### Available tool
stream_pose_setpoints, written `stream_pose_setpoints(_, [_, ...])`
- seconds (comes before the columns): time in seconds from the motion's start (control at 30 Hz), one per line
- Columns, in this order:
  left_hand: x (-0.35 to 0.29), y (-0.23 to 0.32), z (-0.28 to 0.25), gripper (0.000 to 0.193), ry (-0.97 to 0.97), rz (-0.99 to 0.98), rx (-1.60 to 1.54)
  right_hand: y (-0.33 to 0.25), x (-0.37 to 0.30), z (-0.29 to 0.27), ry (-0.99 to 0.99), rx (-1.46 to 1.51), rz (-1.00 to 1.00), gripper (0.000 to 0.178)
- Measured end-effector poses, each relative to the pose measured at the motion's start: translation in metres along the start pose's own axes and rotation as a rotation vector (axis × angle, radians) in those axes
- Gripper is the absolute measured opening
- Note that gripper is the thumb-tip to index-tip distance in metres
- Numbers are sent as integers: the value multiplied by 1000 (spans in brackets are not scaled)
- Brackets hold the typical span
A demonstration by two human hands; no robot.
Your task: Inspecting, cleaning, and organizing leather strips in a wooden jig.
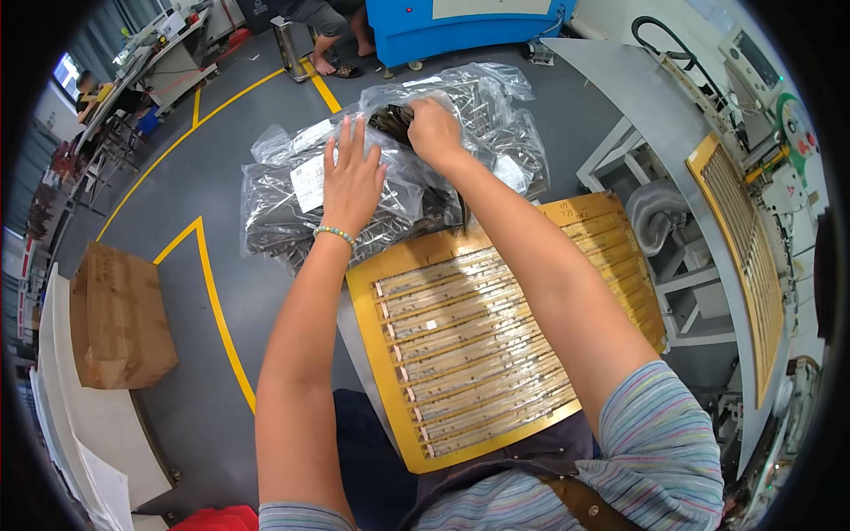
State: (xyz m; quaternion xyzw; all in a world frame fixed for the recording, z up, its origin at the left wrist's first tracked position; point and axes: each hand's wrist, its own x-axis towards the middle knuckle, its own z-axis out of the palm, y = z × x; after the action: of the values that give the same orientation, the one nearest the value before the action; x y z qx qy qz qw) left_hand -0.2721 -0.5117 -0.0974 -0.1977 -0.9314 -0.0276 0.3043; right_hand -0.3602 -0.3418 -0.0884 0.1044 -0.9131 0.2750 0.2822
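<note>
Several clear plastic bags (pixel 292 217) filled with thin metallic parts are heaped in front of me, some with white labels. My left hand (pixel 351 181) lies on the heap beside a white label (pixel 309 181), fingers stretched out. My right hand (pixel 433 131) is closed at the far side of the heap, against a dark, shiny bundle (pixel 390 122). Its fingertips are hidden, so what it grips cannot be made out. Nearer to me, beneath my right forearm, rests a yellow slotted board (pixel 372 305) with rows of pale strips (pixel 478 327).
A cardboard box (pixel 124 314) stands at the left. On the right is a grey metal bench (pixel 620 80) carrying another yellow slotted board (pixel 739 265), with a flexible hose (pixel 655 217) below. A blue machine (pixel 469 34) and a seated person's legs (pixel 326 35) are at the back.
</note>
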Motion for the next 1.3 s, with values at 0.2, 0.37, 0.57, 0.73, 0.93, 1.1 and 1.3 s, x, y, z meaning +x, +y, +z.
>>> stream_pose_setpoints(0.2, [-7, -7, 13, 25, 59, 6, -53, -18, 7, 1, -254, -83, -6, 36])
stream_pose_setpoints(0.37, [8, 2, 6, 29, 8, 30, -59, 10, 15, 28, -146, -151, -29, 51])
stream_pose_setpoints(0.57, [22, -7, -4, 38, -75, 11, -63, 21, 30, 3, -376, -29, 35, 54])
stream_pose_setpoints(0.73, [26, -5, -1, 46, -163, -62, -95, 24, 22, -14, -381, 143, 117, 45])
stream_pose_setpoints(0.93, [27, 3, -6, 47, -165, -37, -156, 50, 25, -12, -378, 354, 125, 24])
stream_pose_setpoints(1.1, [10, 13, -36, 41, 8, -30, -340, 48, 26, -82, -426, 878, 480, 19])
stream_pose_setpoints(1.3, [-53, 85, -72, 30, 190, -213, -647, 26, -18, -238, -327, 1062, 329, 22])
